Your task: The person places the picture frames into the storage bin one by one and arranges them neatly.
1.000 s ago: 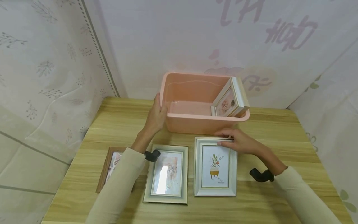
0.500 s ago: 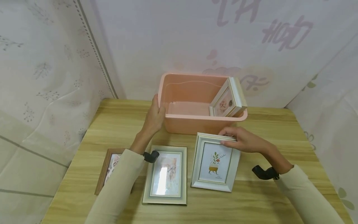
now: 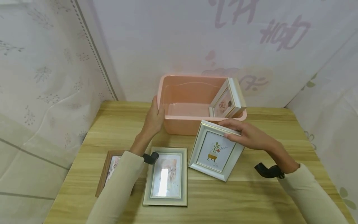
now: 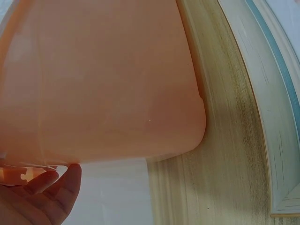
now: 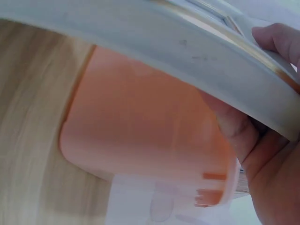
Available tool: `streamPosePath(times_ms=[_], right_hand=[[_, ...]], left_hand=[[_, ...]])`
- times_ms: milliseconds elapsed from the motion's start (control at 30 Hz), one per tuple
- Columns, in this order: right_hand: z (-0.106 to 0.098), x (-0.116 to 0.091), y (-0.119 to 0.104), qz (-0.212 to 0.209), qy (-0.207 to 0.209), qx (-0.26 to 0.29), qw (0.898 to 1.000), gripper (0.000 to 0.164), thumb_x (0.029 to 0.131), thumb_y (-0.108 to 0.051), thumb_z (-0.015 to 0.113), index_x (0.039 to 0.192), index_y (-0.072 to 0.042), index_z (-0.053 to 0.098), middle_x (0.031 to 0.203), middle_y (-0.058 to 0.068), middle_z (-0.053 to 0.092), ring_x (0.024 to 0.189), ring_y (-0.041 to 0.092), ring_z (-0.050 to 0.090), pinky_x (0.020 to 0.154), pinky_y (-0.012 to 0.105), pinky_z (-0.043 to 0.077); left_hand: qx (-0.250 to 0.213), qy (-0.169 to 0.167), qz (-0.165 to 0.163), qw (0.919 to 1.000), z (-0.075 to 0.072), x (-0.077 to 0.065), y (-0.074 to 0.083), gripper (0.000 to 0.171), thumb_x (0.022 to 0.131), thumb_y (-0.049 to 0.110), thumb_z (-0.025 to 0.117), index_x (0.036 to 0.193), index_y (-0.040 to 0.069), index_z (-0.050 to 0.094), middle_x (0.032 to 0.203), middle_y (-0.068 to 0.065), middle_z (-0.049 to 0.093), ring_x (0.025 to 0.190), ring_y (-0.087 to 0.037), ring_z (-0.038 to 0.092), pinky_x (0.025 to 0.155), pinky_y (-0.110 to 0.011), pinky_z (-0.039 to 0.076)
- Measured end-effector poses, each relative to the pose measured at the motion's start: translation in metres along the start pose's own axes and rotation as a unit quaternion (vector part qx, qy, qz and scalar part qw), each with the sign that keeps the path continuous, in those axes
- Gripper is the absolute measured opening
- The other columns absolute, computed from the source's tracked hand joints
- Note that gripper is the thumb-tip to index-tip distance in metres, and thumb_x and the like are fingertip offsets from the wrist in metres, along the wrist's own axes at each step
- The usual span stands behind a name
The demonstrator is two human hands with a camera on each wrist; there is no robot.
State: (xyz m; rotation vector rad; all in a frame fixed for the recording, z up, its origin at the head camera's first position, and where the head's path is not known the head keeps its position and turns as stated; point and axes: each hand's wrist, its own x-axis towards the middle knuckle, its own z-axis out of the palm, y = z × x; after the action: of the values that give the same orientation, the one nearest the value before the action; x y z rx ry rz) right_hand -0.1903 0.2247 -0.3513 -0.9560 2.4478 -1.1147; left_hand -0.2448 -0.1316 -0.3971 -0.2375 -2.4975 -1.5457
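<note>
My right hand [image 3: 250, 133] grips a white picture frame [image 3: 201, 141] by its upper right edge, thumb on the front and fingers behind. The frame, with a potted-plant print, is tilted, its top overlapping the front wall of the pink plastic bin [image 3: 179, 126]. In the right wrist view the frame's pale side [image 5: 154, 56] crosses in front of the bin. My left hand [image 3: 153, 118] holds the bin's left end, its fingertips at the rim by the handle slot in the left wrist view. Inside the bin's right end, white picture frames [image 3: 229, 99] lean together.
On the wooden table [image 3: 268, 199], a pale green-gold frame [image 3: 183, 177] lies face up in front of the bin. A brown wooden frame [image 3: 103, 174] lies left of it, partly covered by my left sleeve. A printed cloth [image 3: 134, 49] hangs behind the table.
The white frame in my right hand has been lifted off the table, tilting and moving up toward the bin. The left hand has stayed at the bin's left end.
</note>
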Motion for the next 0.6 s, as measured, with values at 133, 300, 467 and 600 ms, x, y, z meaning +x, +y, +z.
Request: streamPosePath(times_ms=[133,300,467,600], right_hand=[[-0.007,-0.003,-0.008,-0.029,0.025,-0.006,0.999,0.048,0.099,-0.006,0.057,0.146,-0.013,0.049,0.107,0.011,0.072,0.076,0.013,0.073,0.061,0.032,0.058],[-0.016,-0.004,-0.020,-0.074,0.064,-0.009,0.995,0.052,0.096,0.003,0.057,0.146,-0.007,0.049,0.106,0.015,0.072,0.075,0.014,0.073,0.057,0.031,0.058],[-0.026,-0.004,-0.037,-0.106,0.109,-0.005,0.988,0.055,0.092,0.012,0.058,0.144,-0.004,0.050,0.114,0.015,0.070,0.082,0.012,0.072,0.061,0.029,0.058],[-0.036,-0.005,-0.049,-0.125,0.168,-0.031,0.977,0.052,0.086,0.018,0.059,0.135,0.000,0.058,0.109,-0.001,0.072,0.080,0.008,0.070,0.062,0.020,0.055]], left_hand=[[-0.003,-0.002,-0.001,1.0000,0.001,-0.001,-0.001,0.052,0.104,0.029,0.031,0.152,0.008,0.026,0.137,-0.019,0.051,0.125,-0.035,0.051,0.105,-0.056,0.040],[-0.004,-0.003,0.004,1.0000,0.001,0.000,0.000,0.053,0.104,0.028,0.031,0.152,0.007,0.026,0.138,-0.020,0.050,0.127,-0.039,0.049,0.106,-0.056,0.039],[-0.002,-0.001,0.004,1.0000,0.001,0.000,0.000,0.053,0.104,0.027,0.031,0.153,0.006,0.024,0.140,-0.023,0.048,0.129,-0.037,0.048,0.108,-0.055,0.038],[-0.002,0.000,0.004,1.0000,0.001,0.001,0.000,0.052,0.104,0.026,0.032,0.152,0.006,0.026,0.139,-0.024,0.048,0.127,-0.037,0.050,0.107,-0.056,0.039]])
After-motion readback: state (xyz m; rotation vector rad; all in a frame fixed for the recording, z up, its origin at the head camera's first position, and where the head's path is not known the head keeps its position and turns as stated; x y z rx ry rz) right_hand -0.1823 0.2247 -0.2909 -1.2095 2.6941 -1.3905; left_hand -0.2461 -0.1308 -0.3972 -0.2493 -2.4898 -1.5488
